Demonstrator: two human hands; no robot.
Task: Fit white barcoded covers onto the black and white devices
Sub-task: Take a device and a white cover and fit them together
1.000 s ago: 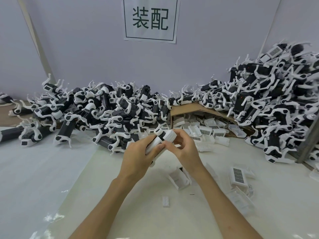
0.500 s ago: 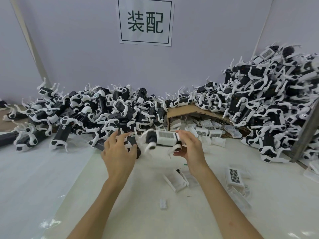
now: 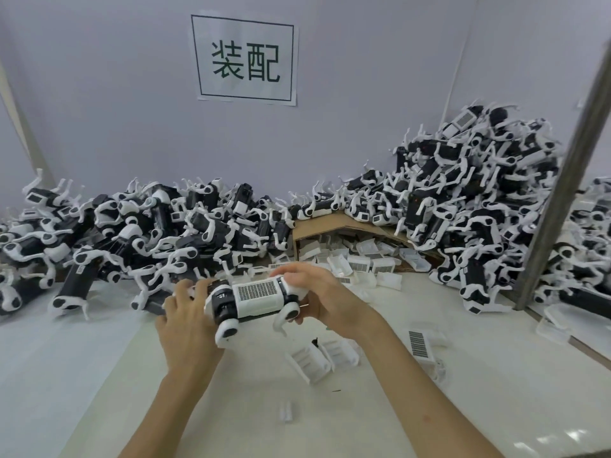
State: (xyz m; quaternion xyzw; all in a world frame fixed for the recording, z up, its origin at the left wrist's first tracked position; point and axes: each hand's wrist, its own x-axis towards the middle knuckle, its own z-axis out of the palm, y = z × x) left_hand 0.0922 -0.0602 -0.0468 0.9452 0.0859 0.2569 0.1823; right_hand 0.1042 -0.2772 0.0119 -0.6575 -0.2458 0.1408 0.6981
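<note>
1. The device (image 3: 228,309) hangs just above the table (image 3: 231,408), between the two hands, with its long axis running left to right across the view.
2. The white barcoded cover (image 3: 258,292) lies on its upper face with the barcode up. It looks seated, though the clips cannot be seen.
3. The right hand (image 3: 320,295) grasps the device's right end. Its fingers curl over the top, touching the cover's right edge, so it is the nearer hand for pressing.
4. The left hand (image 3: 188,315) holds the left end, fingers bent round the far side and forearm angled inward.
5. Spare covers fill the cardboard box (image 3: 317,226) behind.
</note>
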